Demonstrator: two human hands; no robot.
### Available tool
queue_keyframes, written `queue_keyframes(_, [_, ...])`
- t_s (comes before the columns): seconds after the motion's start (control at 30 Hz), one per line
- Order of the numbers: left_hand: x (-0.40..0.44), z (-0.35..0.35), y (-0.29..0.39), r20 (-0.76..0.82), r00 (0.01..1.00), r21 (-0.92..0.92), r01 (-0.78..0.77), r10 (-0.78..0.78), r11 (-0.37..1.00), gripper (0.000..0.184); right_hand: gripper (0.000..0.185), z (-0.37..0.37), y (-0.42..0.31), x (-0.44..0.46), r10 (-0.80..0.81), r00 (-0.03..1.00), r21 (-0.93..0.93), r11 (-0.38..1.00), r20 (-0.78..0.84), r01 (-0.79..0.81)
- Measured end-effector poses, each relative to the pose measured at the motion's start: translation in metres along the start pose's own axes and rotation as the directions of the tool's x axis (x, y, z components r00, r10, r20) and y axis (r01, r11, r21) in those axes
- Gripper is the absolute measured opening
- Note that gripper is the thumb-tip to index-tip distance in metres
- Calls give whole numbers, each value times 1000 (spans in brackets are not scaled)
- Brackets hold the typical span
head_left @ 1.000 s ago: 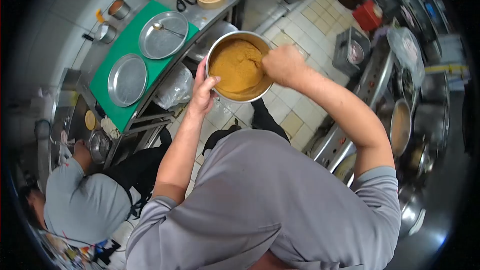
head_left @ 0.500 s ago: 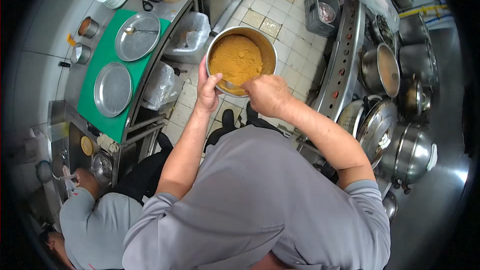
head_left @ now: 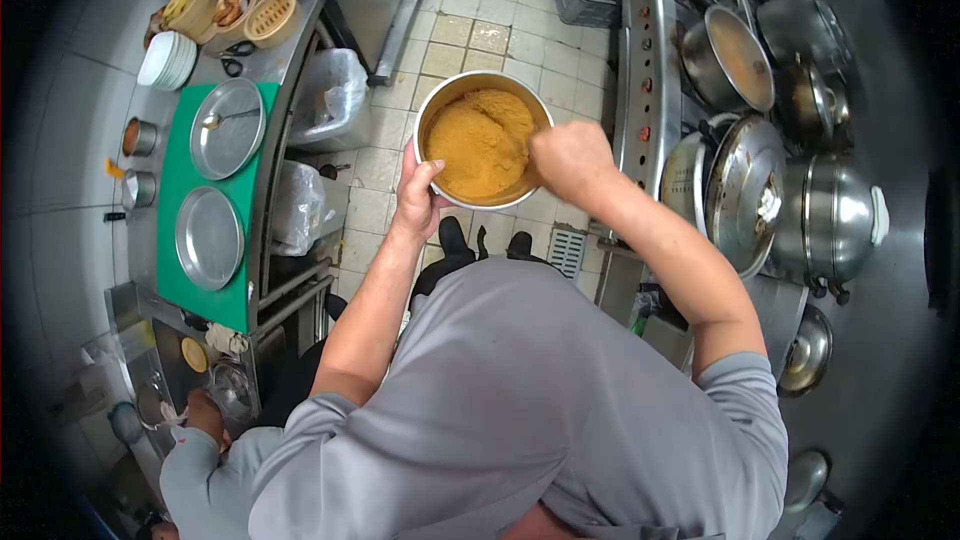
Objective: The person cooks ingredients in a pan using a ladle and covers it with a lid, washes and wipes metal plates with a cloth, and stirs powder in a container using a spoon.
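Note:
A round metal pot [head_left: 424, 128] is held up in front of my body, with orange-brown powdery food [head_left: 477, 145] inside. My left hand [head_left: 418, 196] grips the pot's left side, its thumb over the rim. At the right rim, my right hand [head_left: 570, 162] is closed with its knuckles up. Whatever it holds is hidden by the fingers and the food.
Left, a green board [head_left: 178, 260] bears two round metal trays [head_left: 210, 238]. A co-worker's arm [head_left: 206, 418] reaches into a sink. On the right, a stove [head_left: 640, 90] holds large pots. Below me are floor tiles and a drain grate [head_left: 567, 250].
The view has turned, shifting the counter and stove. My right hand has moved from the pot's lower rim back up to its right side, and the food's surface has changed shape.

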State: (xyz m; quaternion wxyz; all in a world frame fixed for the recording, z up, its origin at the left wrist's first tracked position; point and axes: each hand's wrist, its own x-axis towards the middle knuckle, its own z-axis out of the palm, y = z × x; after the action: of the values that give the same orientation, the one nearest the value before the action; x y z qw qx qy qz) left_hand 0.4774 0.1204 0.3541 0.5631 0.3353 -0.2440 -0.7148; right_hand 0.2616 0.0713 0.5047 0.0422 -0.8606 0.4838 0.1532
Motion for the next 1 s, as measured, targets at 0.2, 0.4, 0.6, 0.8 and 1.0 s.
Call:
queue_keyframes(0.2, [6,46,-13,29,997,17,75,-75,997,77,13,33,-10,-28,119,985,200,975,-122,-93])
queue_keyframes(0.4, [-6,85,-13,136,985,185,80,-106,980,70,12,47,24,-99,177,968,97,982,-177,-162])
queue_keyframes(0.6, [-27,101,-49,117,990,281,46,-82,959,89,11,61,29,-153,293,932,182,949,-214,-256])
queue_keyframes(0.8, [-77,129,-105,105,992,360,31,-73,932,89,14,76,31,-231,201,977,215,953,73,-213])
queue_keyframes(1.0, [-149,173,-172,104,989,390,59,-108,919,85,15,134,39,-328,285,951,295,905,120,-308])
